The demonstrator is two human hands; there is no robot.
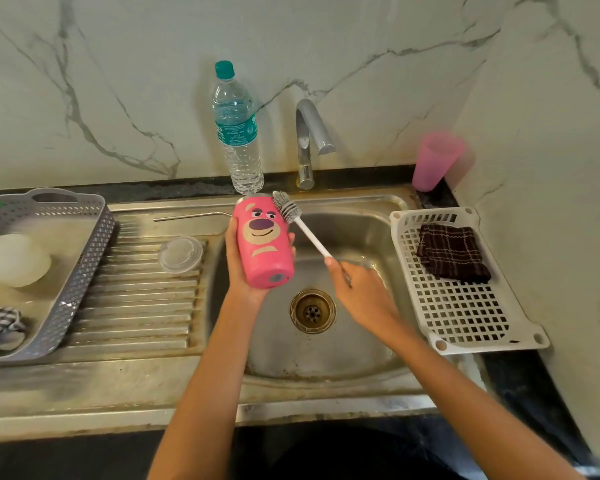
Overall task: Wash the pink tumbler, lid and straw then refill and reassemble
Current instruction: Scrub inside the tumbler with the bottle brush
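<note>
The pink tumbler is at the centre of the frame, held above the left part of the sink basin. It is tilted, base toward the camera and mouth toward the wall. The left hand grips it from behind, with the thumb on the left side and the fingertips curled round the right side.

The right hand, right of centre, is closed round the white handle of the bottle brush. The bristle head lies against the tumbler's upper right edge.

The clear lid rests on the ribbed drainboard, left of the tumbler. The metal straw lies above it.

At upper centre, a water bottle stands upright beside the tap. A pink cup stands on the table at upper right. On the right, a white rack carries a dark checked cloth. A grey basket occupies the left edge.
</note>
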